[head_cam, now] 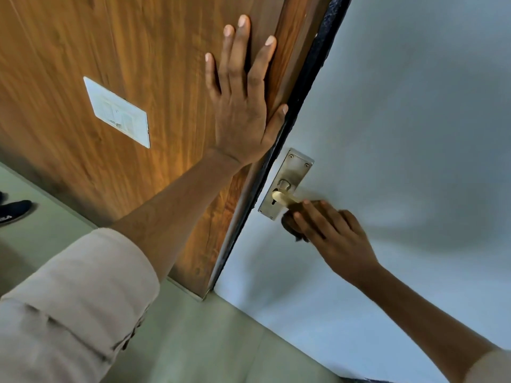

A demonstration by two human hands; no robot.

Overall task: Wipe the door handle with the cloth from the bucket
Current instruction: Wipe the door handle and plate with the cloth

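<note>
Two hands are at work: our left hand [240, 106] lies flat and open on the wooden panel [83, 45], our right hand [329, 233] grips the dark cloth [293, 229] around the door handle [287, 197]. We should rub along the whole lever, pressing firmly.

We have a single head-worn view, tilted hard, looking forward and down at close range along the door [401, 111] edge toward the floor [199, 341]; both forearms enter from the bottom edge.
</note>
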